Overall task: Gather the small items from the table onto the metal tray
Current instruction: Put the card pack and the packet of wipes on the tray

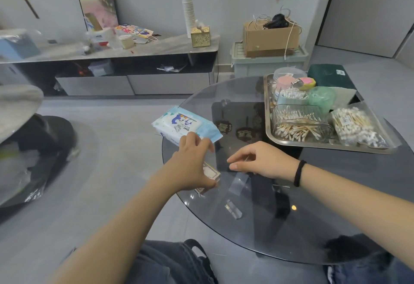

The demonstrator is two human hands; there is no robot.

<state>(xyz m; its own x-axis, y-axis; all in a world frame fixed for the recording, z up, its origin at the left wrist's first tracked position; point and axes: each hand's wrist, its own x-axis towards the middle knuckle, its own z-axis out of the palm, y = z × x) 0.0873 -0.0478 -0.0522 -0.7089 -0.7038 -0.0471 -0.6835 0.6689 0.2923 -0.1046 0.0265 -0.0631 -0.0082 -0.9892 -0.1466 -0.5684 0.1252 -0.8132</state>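
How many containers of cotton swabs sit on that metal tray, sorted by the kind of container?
On the metal tray:
Clear rigid box of wooden-stick swabs: 1
Clear plastic bag of swabs: 1
Pale blue box of white swabs: 1
Total: 3

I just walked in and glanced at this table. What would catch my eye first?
Probably the two hands at the near left rim of the round glass table: the left hand grips a small printed box, the right hand hovers beside it. Next, the metal tray at far right, crowded with cotton swabs, and the wet-wipes pack overhanging the table's left edge.
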